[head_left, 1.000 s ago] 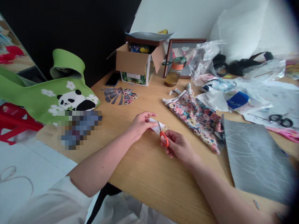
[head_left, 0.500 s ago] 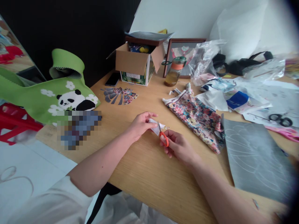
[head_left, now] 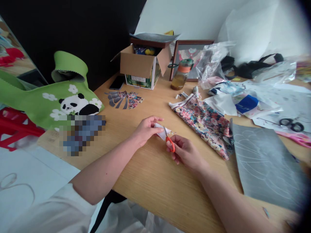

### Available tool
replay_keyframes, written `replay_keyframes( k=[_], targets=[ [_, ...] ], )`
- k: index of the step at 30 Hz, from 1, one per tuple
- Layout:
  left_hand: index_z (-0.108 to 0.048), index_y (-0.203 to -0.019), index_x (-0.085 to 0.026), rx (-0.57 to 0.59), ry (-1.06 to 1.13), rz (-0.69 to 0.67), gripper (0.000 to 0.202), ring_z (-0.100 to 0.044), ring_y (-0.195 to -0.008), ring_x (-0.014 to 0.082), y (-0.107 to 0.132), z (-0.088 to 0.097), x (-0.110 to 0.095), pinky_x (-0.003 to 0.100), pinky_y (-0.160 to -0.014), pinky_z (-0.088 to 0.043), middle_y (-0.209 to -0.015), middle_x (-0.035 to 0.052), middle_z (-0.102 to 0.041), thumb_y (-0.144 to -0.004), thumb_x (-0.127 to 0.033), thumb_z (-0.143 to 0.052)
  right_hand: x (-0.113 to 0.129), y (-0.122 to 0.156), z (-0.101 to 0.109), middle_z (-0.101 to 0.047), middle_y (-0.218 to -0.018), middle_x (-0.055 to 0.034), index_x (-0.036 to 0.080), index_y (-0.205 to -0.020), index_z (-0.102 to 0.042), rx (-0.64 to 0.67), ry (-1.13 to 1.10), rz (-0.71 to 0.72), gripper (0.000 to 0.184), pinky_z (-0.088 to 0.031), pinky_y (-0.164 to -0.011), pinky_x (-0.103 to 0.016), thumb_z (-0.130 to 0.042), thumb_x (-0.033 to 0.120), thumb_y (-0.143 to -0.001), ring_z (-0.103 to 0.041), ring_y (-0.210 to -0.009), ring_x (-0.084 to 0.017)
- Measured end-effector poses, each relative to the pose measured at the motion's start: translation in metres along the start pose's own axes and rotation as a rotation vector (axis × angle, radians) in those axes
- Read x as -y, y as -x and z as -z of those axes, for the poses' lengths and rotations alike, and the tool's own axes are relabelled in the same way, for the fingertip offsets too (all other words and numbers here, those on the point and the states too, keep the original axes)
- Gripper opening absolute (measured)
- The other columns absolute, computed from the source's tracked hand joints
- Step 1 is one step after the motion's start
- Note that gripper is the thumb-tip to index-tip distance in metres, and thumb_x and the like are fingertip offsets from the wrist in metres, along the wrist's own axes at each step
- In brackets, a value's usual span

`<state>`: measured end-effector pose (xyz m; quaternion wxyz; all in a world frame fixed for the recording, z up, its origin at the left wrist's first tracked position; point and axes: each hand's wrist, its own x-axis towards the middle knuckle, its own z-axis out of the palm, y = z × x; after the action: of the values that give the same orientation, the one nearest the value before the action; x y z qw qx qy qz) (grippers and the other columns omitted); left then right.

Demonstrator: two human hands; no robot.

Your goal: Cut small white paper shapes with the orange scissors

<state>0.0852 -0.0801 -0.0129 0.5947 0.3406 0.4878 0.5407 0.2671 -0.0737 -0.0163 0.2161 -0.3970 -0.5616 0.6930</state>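
Note:
Between finger and thumb, my left hand (head_left: 148,130) pinches a small white piece (head_left: 160,133); whether it is paper or cloth I cannot tell. My right hand (head_left: 182,149) is closed on small orange-handled scissors (head_left: 170,144), whose blades point up and away from me across the white piece. A bit of floral print shows at the right side of the piece, just past the blades. To the right of my right hand lies a folded floral fabric (head_left: 201,124). Beyond my left hand, several cut strips of floral and grey material (head_left: 125,99) lie fanned out.
Far back stand an open cardboard box (head_left: 138,66), a phone (head_left: 117,83), a jar of brown liquid (head_left: 179,77) and a picture frame (head_left: 173,61). A grey sheet (head_left: 264,161), black-handled scissors (head_left: 295,125) and plastic bags lie right. A green panda bag (head_left: 73,103) sits left.
Both hands stay in almost the same place. The scissors have shifted very slightly against the white piece, with their handles a little to the left.

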Motion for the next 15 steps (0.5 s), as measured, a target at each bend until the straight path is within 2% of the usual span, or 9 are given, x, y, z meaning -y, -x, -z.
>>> replay_keyframes(
  k=[4,9,15],
  targets=[
    [-0.061,-0.106,-0.012,0.004,0.011,0.020,0.043,-0.059,-0.060,0.0095,-0.0001,0.0003,0.0012,0.024,-0.061,-0.047,-0.067,-0.0030,-0.061,-0.065,-0.009,-0.074,-0.0010,-0.0005,0.0002,-0.053,-0.057,0.0055,0.019,-0.073,-0.054,-0.005,-0.010,-0.001,0.050,-0.036,-0.034,-0.018,-0.077,0.063,-0.068,-0.046,-0.041,-0.007],
    [-0.061,-0.104,-0.012,-0.019,0.021,0.046,0.042,-0.064,-0.067,0.0125,-0.0004,0.0004,0.0017,0.026,-0.062,-0.049,-0.078,0.0022,-0.066,-0.065,-0.010,-0.076,-0.0022,-0.0015,-0.0001,-0.053,-0.057,0.0055,0.019,-0.074,-0.055,-0.014,-0.026,0.008,0.049,-0.036,-0.033,-0.018,-0.077,0.063,-0.068,-0.046,-0.041,-0.007],
    [-0.060,-0.104,-0.011,-0.026,0.056,0.094,0.040,-0.063,-0.065,0.0126,-0.0015,0.0016,0.0013,0.027,-0.063,-0.050,-0.077,0.0035,-0.068,-0.066,-0.005,-0.071,-0.0009,-0.0008,-0.0008,-0.052,-0.056,0.0062,0.019,-0.073,-0.054,-0.024,-0.019,0.002,0.050,-0.036,-0.034,-0.018,-0.078,0.062,-0.067,-0.046,-0.041,-0.007]
  ],
)
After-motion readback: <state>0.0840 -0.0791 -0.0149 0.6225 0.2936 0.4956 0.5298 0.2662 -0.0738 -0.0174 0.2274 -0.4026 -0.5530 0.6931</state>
